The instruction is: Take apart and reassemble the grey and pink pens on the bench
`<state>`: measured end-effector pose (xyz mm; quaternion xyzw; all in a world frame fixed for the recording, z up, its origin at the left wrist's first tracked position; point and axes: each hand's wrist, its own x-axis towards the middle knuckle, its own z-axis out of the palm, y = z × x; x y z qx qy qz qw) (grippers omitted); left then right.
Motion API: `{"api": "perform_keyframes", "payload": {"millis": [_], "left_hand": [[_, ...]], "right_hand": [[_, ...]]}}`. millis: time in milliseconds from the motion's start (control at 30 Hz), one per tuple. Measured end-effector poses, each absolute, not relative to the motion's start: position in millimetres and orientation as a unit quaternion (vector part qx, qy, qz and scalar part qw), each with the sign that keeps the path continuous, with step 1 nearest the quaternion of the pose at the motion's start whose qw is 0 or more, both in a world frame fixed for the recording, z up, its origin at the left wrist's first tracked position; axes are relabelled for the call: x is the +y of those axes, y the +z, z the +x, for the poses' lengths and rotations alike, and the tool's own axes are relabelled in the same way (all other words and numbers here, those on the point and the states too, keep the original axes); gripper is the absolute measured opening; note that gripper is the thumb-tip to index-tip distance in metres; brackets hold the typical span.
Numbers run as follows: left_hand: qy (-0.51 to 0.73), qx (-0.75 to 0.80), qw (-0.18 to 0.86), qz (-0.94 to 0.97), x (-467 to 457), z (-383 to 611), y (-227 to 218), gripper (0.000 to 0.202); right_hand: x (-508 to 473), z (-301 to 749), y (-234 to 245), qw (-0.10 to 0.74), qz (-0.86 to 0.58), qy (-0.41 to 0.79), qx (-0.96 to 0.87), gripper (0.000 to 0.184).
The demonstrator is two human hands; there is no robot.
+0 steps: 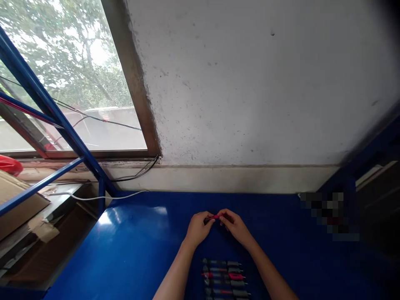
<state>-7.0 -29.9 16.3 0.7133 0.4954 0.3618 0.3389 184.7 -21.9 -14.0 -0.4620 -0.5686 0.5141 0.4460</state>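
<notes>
Both of my hands meet over the blue table [134, 241], fingers pinched together. My left hand [198, 227] and my right hand [233, 225] each grip one end of a small pink pen-like part [215, 217] held between them. Just below my wrists lies a row of several grey and pink pens [225, 277], laid side by side on the table.
A white wall [250, 91] rises behind the table, with a window [62, 83] at the left. A blue metal frame [46, 112] crosses the window. A white cable [93, 197] runs along the sill. Cardboard [18, 204] lies at the far left.
</notes>
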Motion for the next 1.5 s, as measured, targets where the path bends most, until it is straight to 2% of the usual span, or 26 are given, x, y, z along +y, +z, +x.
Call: {"api": "perform_keyframes", "payload": {"millis": [100,233,433,633,833,933,1133,1500], "left_hand": [[0.352,0.488,0.328,0.729,-29.7,-8.7,23.3,0.016],[0.321,0.473,0.319,0.756,-28.8,-12.8,30.3,0.016],[0.304,0.479,0.316,0.76,-25.5,-17.1,32.5,0.019],[0.292,0.465,0.325,0.77,-26.7,-11.2,36.4,0.022],[0.286,0.477,0.284,0.781,-25.6,-16.7,37.4,0.022],[0.283,0.503,0.267,0.772,-23.6,-23.7,37.7,0.019],[0.279,0.51,0.274,0.766,-19.9,-32.7,36.0,0.022],[0.25,0.534,0.236,0.772,-20.5,-28.5,35.9,0.022]], "right_hand": [[-20.6,180.3,-16.4,0.455,-0.48,0.521,-0.54,0.054],[-21.0,176.8,-16.3,0.458,-0.495,0.49,-0.553,0.045],[-24.8,175.3,-8.9,0.499,-0.45,0.511,-0.536,0.031],[-29.9,184.7,-7.2,0.5,-0.462,0.51,-0.526,0.024],[-28.9,183.6,-5.7,0.521,-0.466,0.519,-0.492,0.031],[-27.4,181.7,-2.8,0.567,-0.48,0.513,-0.431,0.032],[-24.7,183.4,2.2,0.635,-0.425,0.582,-0.279,0.04],[-26.6,176.4,3.8,0.608,-0.414,0.614,-0.287,0.05]]}}
